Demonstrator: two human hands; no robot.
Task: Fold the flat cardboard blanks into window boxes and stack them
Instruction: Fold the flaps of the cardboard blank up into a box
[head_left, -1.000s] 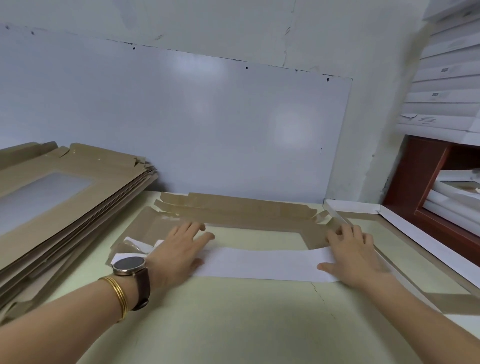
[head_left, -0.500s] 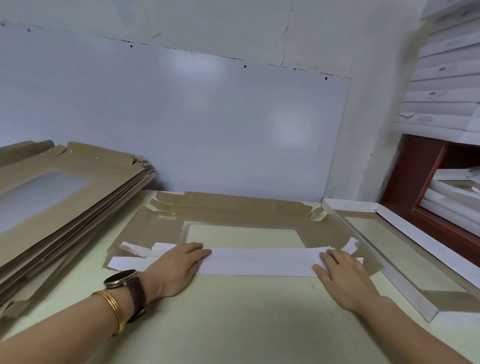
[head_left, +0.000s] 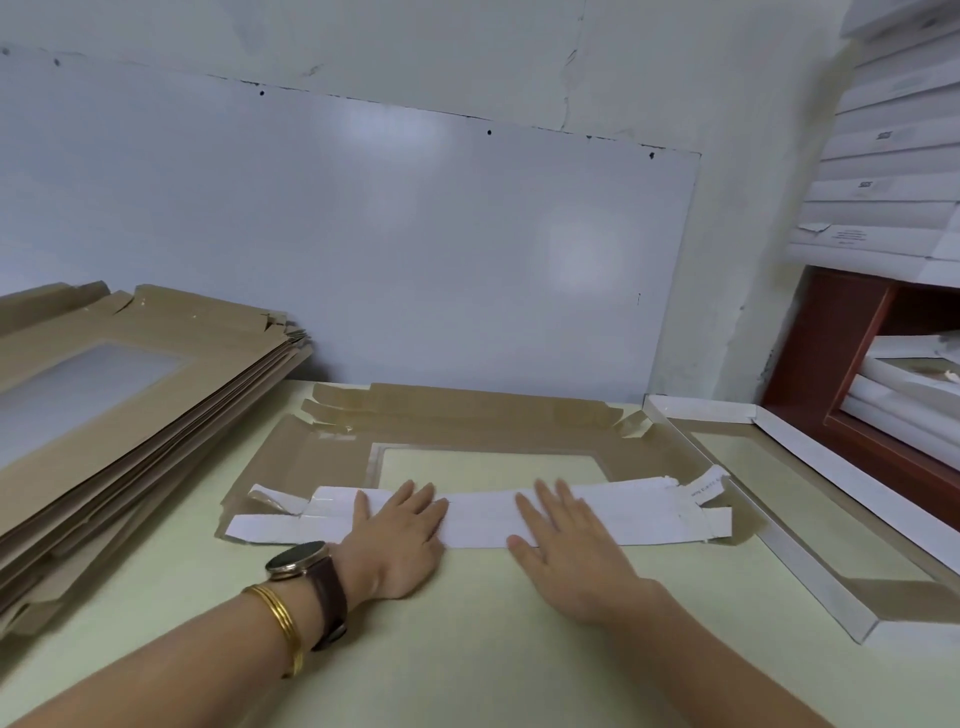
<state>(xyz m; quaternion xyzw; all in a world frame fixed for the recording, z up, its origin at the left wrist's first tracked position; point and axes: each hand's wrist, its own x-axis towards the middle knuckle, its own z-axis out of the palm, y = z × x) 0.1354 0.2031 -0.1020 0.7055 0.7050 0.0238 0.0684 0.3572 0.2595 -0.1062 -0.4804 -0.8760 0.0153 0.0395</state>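
A flat brown cardboard blank (head_left: 322, 457) with a clear window (head_left: 488, 467) lies on the pale green table (head_left: 467, 649). Its near long flap (head_left: 639, 512) is folded over toward the window, white side up. My left hand (head_left: 400, 540) presses flat on that flap left of its middle, fingers straight. My right hand (head_left: 571, 545) presses flat just to the right, fingers spread. At the far edge the brown flaps (head_left: 457, 408) lie folded. A finished window box (head_left: 810, 525) with white walls sits at the right.
A tall pile of flat brown blanks (head_left: 119, 415) leans at the left. A whiteboard (head_left: 363, 249) stands against the wall behind the table. White boxes (head_left: 893, 171) are stacked on a red-brown shelf (head_left: 831, 364) at the right.
Both hands slid inward along the white flap, from near its ends toward its middle. The flap has been pressed down flat toward me, and more of the window shows.
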